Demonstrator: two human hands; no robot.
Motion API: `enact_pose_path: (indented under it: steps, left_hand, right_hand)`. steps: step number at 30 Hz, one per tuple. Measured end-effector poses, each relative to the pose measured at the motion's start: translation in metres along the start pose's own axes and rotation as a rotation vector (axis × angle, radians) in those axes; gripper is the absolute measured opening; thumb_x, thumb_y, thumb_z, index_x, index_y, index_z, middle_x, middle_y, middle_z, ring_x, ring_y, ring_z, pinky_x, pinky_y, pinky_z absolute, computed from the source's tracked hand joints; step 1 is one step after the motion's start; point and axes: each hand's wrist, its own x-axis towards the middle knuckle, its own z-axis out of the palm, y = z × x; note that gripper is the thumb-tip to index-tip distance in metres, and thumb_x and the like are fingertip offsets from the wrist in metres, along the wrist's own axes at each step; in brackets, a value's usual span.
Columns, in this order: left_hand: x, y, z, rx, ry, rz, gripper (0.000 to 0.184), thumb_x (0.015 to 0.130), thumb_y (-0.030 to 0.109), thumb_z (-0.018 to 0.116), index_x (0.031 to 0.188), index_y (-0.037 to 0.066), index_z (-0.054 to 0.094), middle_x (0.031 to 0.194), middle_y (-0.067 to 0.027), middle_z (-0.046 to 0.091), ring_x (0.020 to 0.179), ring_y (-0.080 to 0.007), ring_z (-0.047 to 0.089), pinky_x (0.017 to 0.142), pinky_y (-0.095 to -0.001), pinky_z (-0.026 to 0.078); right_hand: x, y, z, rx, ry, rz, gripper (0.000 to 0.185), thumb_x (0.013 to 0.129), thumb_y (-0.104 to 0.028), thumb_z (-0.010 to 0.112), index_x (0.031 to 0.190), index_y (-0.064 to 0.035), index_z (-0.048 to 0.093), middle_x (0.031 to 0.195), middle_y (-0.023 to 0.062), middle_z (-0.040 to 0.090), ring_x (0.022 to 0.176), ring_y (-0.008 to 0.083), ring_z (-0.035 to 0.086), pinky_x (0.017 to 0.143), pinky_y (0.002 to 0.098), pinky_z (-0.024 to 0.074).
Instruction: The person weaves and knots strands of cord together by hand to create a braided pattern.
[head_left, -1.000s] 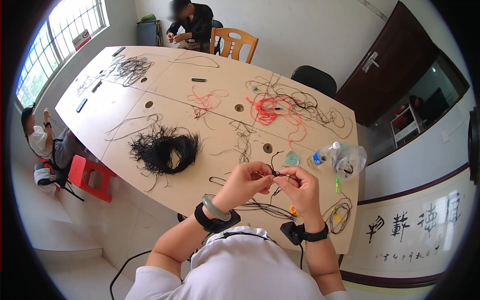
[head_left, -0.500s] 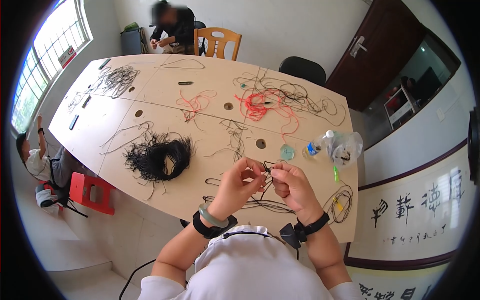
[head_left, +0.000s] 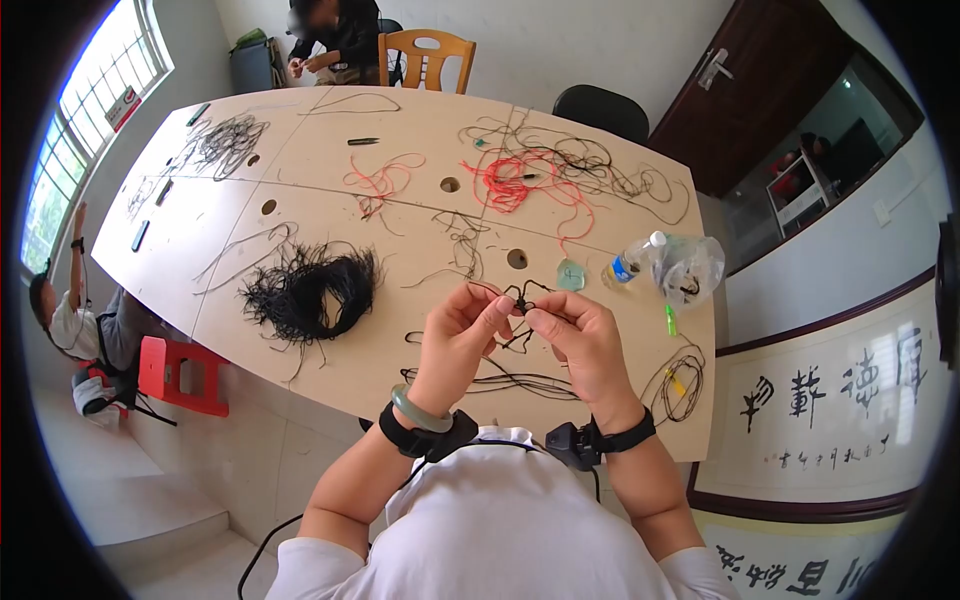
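Note:
Between my two hands, above the near edge of the table, is a knotted black cord with loops and ends sticking out. My left hand pinches one side of the knot between thumb and fingers. From the other side, the thumb and index finger of my right hand grip the same cord. Under the hands, long black cords lie stretched along the tabletop. A thick ring-shaped bundle of black cords rests to the left of my left hand. Beyond my hands sits a pale green tag.
On the table are red cord, tangled dark cords, a bottle, a clear plastic bag and a green marker. One person sits across; another person is at left near a red stool.
Both hands have shifted slightly up and left in view and turned the knot, so its loops now spread wider. The camera view has tilted a little downward.

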Motion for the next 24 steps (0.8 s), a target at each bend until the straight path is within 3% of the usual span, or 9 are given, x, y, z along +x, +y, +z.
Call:
enact_pose_path:
  steps: [1, 4, 8, 13, 17, 19, 23, 24]
  left_hand:
    - [0.001, -0.001, -0.001, -0.025, 0.034, -0.029, 0.011, 0.09, 0.013, 0.06, 0.093, 0.004, 0.055, 0.074, -0.001, 0.059, 0.06, -0.0027, 0.05, 0.047, -0.0146, 0.033]
    - [0.001, 0.001, -0.007, -0.068, -0.02, -0.043, 0.014, 0.089, 0.017, 0.064, 0.086, 0.006, 0.056, 0.081, -0.0016, 0.064, 0.058, -0.0006, 0.048, 0.05, -0.0147, 0.035]
    - [-0.001, 0.003, -0.007, -0.044, -0.03, -0.055, 0.011, 0.088, 0.01, 0.062, 0.086, 0.006, 0.053, 0.076, -0.0011, 0.06, 0.057, 0.0004, 0.043, 0.046, -0.0142, 0.028]
    - [-0.001, -0.006, 0.001, -0.11, 0.001, -0.03, 0.012, 0.089, 0.008, 0.061, 0.084, 0.007, 0.05, 0.077, -0.0019, 0.06, 0.063, -0.0046, 0.054, 0.053, -0.0178, 0.043]
    - [-0.003, -0.02, 0.0, -0.216, -0.033, 0.023, 0.012, 0.09, 0.007, 0.058, 0.087, 0.008, 0.046, 0.084, -0.0031, 0.06, 0.068, -0.0089, 0.059, 0.06, -0.0218, 0.05]
    - [-0.007, -0.015, 0.006, -0.352, 0.054, -0.104, 0.011, 0.093, 0.008, 0.054, 0.09, 0.009, 0.043, 0.09, -0.0048, 0.059, 0.06, -0.0058, 0.052, 0.053, -0.0184, 0.043]
    - [-0.006, -0.022, -0.003, -0.364, -0.026, -0.081, 0.01, 0.095, 0.01, 0.051, 0.091, 0.009, 0.042, 0.094, -0.0061, 0.058, 0.053, -0.0029, 0.039, 0.047, -0.0161, 0.032]
    - [-0.006, -0.023, -0.002, -0.327, 0.01, -0.058, 0.009, 0.095, 0.011, 0.05, 0.091, 0.009, 0.042, 0.093, -0.0065, 0.058, 0.052, -0.0025, 0.033, 0.046, -0.0161, 0.027]
  right_hand:
    - [-0.001, 0.0, 0.002, -0.118, 0.028, -0.081, 0.015, 0.086, -0.013, 0.065, 0.094, -0.0004, 0.063, 0.077, -0.0015, 0.062, 0.064, 0.0017, 0.051, 0.055, 0.016, 0.0396]
    - [-0.003, 0.0, -0.007, -0.208, 0.046, -0.08, 0.016, 0.086, -0.012, 0.065, 0.097, 0.0005, 0.064, 0.085, 0.0017, 0.065, 0.076, 0.0046, 0.057, 0.065, 0.0177, 0.0442]
    - [-0.007, -0.001, -0.007, -0.152, 0.085, -0.132, 0.014, 0.086, -0.012, 0.065, 0.095, -0.0002, 0.064, 0.082, 0.0004, 0.064, 0.074, 0.0031, 0.055, 0.064, 0.0166, 0.0425]
    - [-0.007, 0.008, -0.006, -0.095, 0.034, -0.199, 0.008, 0.087, -0.009, 0.062, 0.089, -0.0017, 0.059, 0.077, -0.0036, 0.057, 0.07, 0.0011, 0.05, 0.062, 0.0163, 0.0405]
    - [-0.006, 0.017, -0.006, -0.145, 0.029, -0.198, 0.006, 0.088, -0.008, 0.061, 0.089, -0.0027, 0.057, 0.077, -0.0042, 0.055, 0.069, 0.0005, 0.048, 0.061, 0.0164, 0.0397]
    - [-0.007, 0.019, -0.004, -0.176, 0.051, -0.219, 0.006, 0.088, -0.007, 0.06, 0.089, -0.0033, 0.056, 0.077, -0.0041, 0.054, 0.069, -0.0001, 0.047, 0.061, 0.0168, 0.0403]
    - [-0.012, 0.013, -0.005, -0.13, -0.008, -0.183, 0.004, 0.089, -0.008, 0.056, 0.09, -0.0043, 0.054, 0.081, -0.0003, 0.057, 0.071, 0.0036, 0.052, 0.062, 0.0187, 0.0441]
    - [-0.013, 0.009, -0.005, 0.062, -0.051, -0.153, 0.004, 0.09, -0.008, 0.053, 0.091, -0.0047, 0.052, 0.083, 0.0025, 0.059, 0.072, 0.0072, 0.055, 0.063, 0.0207, 0.0466]
